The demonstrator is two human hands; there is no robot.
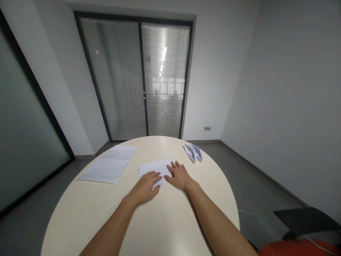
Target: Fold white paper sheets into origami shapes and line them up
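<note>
A white sheet of paper [153, 168], apparently folded, lies flat near the middle of the round table. My left hand [146, 186] rests on its near left part, fingers stretched out and thumb apart. On its right end lies my right hand [179, 175], palm down with the fingers spread. Both hands cover parts of the sheet, so its near edge shows only in places between them.
A larger white paper stack or sheet [110, 165] lies at the table's left. Toward the far right edge sits a folded printed paper [193, 152]. The round cream table [157, 227] has a chair [306, 220] to its right, with a thin cable on the floor.
</note>
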